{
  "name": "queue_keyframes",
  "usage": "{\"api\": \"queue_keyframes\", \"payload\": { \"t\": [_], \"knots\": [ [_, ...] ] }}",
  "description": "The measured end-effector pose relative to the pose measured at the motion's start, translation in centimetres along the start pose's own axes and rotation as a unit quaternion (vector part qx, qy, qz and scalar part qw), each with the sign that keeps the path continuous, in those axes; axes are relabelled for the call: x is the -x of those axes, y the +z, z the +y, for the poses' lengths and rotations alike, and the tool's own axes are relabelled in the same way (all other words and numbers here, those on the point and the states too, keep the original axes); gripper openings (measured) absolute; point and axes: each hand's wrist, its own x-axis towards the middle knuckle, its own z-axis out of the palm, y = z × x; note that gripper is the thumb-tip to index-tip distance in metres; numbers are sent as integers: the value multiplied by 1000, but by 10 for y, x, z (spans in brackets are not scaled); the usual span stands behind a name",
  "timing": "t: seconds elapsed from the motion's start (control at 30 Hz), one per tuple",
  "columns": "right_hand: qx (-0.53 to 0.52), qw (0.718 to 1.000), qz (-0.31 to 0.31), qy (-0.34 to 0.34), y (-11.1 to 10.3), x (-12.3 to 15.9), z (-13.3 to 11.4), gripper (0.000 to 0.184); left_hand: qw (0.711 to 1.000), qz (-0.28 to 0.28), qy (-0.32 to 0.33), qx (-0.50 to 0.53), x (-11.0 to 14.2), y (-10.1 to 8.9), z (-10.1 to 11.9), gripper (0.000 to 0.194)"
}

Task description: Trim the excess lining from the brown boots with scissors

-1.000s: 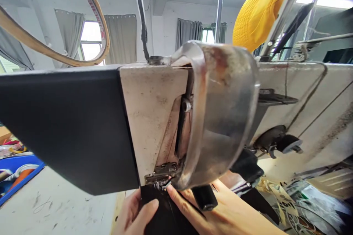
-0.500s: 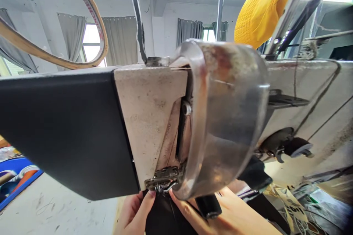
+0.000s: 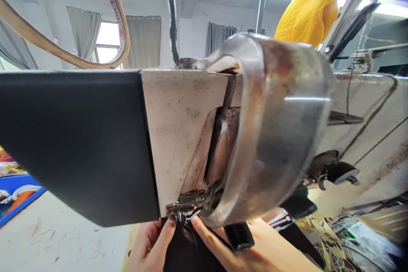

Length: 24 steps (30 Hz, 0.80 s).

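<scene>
A sewing machine head (image 3: pixel 178 123) fills the middle of the head view. Below its needle area lies black fabric (image 3: pixel 181 250), held between both hands. My left hand (image 3: pixel 148 242) is on its left side, thumb and fingers closed on the fabric just under the presser foot (image 3: pixel 185 210). From the right, my right hand (image 3: pixel 236 246) holds the fabric with its index finger stretched along it, the tip touching beside the presser foot. The rest of that hand is partly hidden behind the clear curved guard (image 3: pixel 287 136) and a black lever (image 3: pixel 239 236).
A blue tray (image 3: pixel 19 197) with assorted items stands at left on the pale table (image 3: pixel 73 238). Above hang a wooden hoop (image 3: pixel 124 21) and a yellow hat (image 3: pixel 306 17). A zipper (image 3: pixel 282 219) and cluttered bags (image 3: pixel 366 233) lie at right.
My view has shifted slightly, so the upper machine head and guard appear farther right and a little higher. Both hands stay at the presser foot, still on the fabric.
</scene>
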Motion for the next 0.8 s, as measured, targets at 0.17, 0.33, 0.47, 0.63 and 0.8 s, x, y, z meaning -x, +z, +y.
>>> {"api": "queue_keyframes", "payload": {
  "t": [0.17, 0.33, 0.47, 0.63, 0.8],
  "knots": [
    [-13, 1000, -19, -1, -1, 0, -2, 36, 999, -36, 7, -37, -7, -10, -1, 65],
    [5, 1000, -13, -4, -1, 4, -5, 36, 999, -15, 25, -24, -1, -5, 9, 61],
    [-10, 998, -55, 11, -3, 0, -5, 50, 1000, -14, 11, -26, -2, 2, 15, 65],
    [17, 998, -58, -3, -3, -1, -5, 47, 999, -41, 19, -13, 7, 6, 15, 59],
    [20, 997, -70, -7, 5, 3, -9, 44, 983, -117, 85, -110, 11, 6, 20, 49]
  ]
}}
